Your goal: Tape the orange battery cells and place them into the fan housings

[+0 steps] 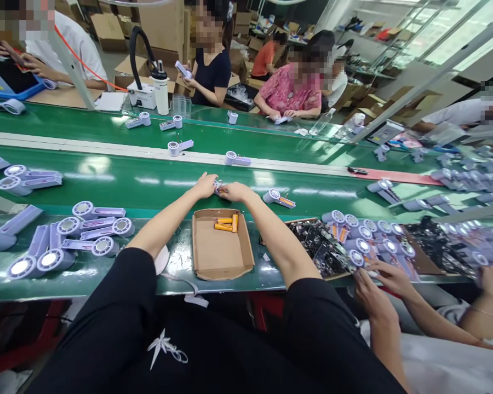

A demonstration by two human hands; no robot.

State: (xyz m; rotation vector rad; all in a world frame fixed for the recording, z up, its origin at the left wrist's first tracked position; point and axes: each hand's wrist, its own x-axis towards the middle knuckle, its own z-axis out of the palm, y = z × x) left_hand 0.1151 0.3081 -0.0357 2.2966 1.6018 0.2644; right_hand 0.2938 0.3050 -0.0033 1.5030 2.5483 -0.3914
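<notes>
Over the green bench, my left hand point(205, 185) and my right hand point(235, 191) meet beyond a shallow cardboard tray point(199, 257). Both close around a small lavender handheld fan body point(217, 185), mostly hidden by the fingers. A bit of orange shows by my right fingertips; I cannot tell whether it is a battery. In the tray lie several orange cylindrical batteries point(225, 226). Right of my right hand, an opened lavender handheld fan point(280, 198) rests on the bench with orange inside its handle.
Several fan bodies point(84, 227) lie at the left. To the right are a tray of black circuit parts point(318, 249), grouped fans point(370, 235) and a co-worker's hands point(376, 290). A pale rail point(148, 153) runs along the bench; other people sit across it.
</notes>
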